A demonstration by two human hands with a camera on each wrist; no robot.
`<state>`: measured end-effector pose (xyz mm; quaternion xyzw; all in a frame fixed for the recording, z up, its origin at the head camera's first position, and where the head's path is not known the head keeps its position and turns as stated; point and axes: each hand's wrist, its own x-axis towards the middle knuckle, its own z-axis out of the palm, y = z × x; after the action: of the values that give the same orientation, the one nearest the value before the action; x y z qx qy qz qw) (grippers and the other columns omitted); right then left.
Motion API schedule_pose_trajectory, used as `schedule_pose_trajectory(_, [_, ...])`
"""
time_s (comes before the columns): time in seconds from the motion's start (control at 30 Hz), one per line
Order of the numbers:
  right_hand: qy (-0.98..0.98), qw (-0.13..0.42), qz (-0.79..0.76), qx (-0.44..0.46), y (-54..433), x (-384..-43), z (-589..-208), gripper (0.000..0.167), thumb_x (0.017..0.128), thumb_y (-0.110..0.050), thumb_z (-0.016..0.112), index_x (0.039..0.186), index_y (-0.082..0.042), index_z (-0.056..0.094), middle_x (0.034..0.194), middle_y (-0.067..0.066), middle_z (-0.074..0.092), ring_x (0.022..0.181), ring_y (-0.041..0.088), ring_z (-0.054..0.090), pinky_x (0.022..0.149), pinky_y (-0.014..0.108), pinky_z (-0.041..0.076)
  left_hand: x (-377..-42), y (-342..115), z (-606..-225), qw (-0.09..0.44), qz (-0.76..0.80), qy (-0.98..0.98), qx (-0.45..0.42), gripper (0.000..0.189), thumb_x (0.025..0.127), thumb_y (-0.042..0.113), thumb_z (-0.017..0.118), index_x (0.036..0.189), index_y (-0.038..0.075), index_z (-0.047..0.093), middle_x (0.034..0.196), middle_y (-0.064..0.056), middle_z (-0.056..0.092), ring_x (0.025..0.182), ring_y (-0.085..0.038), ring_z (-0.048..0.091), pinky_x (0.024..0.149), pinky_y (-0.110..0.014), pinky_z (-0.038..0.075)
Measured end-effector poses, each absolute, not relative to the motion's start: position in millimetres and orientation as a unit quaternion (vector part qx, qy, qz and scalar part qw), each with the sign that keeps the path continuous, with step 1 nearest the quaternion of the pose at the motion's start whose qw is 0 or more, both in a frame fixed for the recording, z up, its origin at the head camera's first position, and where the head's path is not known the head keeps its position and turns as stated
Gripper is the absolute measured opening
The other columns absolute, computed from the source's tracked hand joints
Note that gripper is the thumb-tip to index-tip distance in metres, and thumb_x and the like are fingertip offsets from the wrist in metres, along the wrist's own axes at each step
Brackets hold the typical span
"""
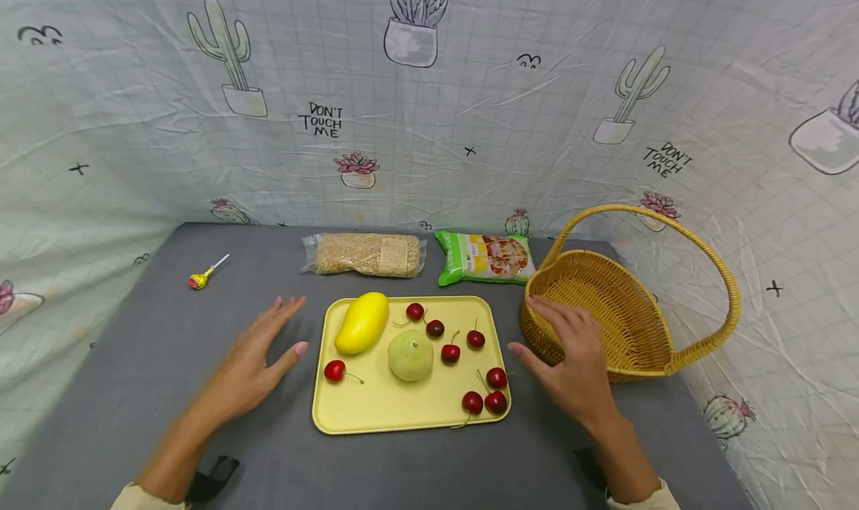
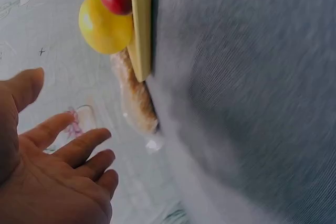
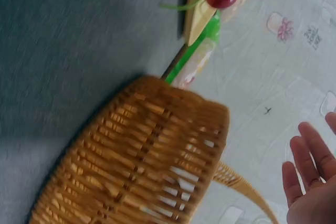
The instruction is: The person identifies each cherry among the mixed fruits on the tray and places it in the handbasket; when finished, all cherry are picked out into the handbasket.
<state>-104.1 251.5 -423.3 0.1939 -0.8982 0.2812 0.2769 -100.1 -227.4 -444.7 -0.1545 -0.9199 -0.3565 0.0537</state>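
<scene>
Yellow tray sits on the gray table between both hands, w/ a mango, a pale round fruit & several cherries on it. Left hand is just left of the tray, fingers spread & relaxed, holding nothing. Right hand is just right of it, also loose & free, in front of the wicker basket. Beyond the hands: grain bag, green snack bag; lollipop far left.
</scene>
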Motion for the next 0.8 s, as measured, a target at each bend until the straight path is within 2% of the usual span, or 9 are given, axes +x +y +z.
schedule_pose_trajectory(0.07, [-0.894, 0.276, 0.295, 0.196, 248, -102, -423, 0.076, 0.075, -0.026, 0.097, 0.145, -0.018, 0.068, 0.139, 0.011, 0.070, 0.120, 0.030, 0.058, 0.105, 0.044, 0.041, -101, -228, -450, 0.048, -0.380, -0.912, -0.146, 0.069, 0.102, 0.020, 0.074, 0.164, 0.019, 0.044, 0.167, -0.027, 0.041, 0.156, -0.056, 0.031, 0.115, -0.080, 0.029])
schedule_pose_trajectory(0.13, [-0.890, 0.275, 0.304, 0.198, 245, -100, -422, 0.073, 0.075, -0.024, 0.097, 0.142, -0.019, 0.070, 0.137, 0.009, 0.072, 0.118, 0.028, 0.059, 0.105, 0.040, 0.041, -103, -228, -455, 0.037, -0.398, -0.906, -0.136, 0.066, 0.100, 0.017, 0.076, 0.161, 0.018, 0.049, 0.165, -0.026, 0.044, 0.155, -0.055, 0.034, 0.115, -0.079, 0.031])
schedule_pose_trajectory(0.3, [-0.874, 0.288, 0.326, 0.217, 238, -96, -425, 0.067, 0.074, -0.020, 0.098, 0.136, -0.020, 0.074, 0.127, 0.006, 0.077, 0.110, 0.024, 0.060, 0.099, 0.034, 0.043, -111, -229, -468, 0.016, -0.437, -0.890, -0.129, 0.061, 0.099, 0.014, 0.077, 0.156, 0.017, 0.055, 0.160, -0.022, 0.052, 0.155, -0.054, 0.035, 0.120, -0.075, 0.029])
schedule_pose_trajectory(0.43, [-0.862, 0.293, 0.336, 0.241, 233, -95, -429, 0.061, 0.075, -0.021, 0.098, 0.132, -0.019, 0.076, 0.120, 0.002, 0.079, 0.103, 0.019, 0.061, 0.093, 0.031, 0.043, -115, -228, -475, -0.002, -0.461, -0.877, -0.135, 0.060, 0.097, 0.014, 0.079, 0.153, 0.011, 0.058, 0.159, -0.021, 0.054, 0.156, -0.053, 0.033, 0.120, -0.071, 0.029])
schedule_pose_trajectory(0.8, [-0.879, 0.218, 0.344, 0.249, 222, -86, -438, 0.055, 0.073, -0.022, 0.099, 0.125, -0.021, 0.079, 0.114, -0.004, 0.079, 0.103, 0.013, 0.060, 0.092, 0.032, 0.039, -121, -226, -480, -0.050, -0.472, -0.871, -0.126, 0.065, 0.093, 0.008, 0.081, 0.153, 0.009, 0.057, 0.161, -0.020, 0.052, 0.160, -0.053, 0.025, 0.123, -0.076, 0.023])
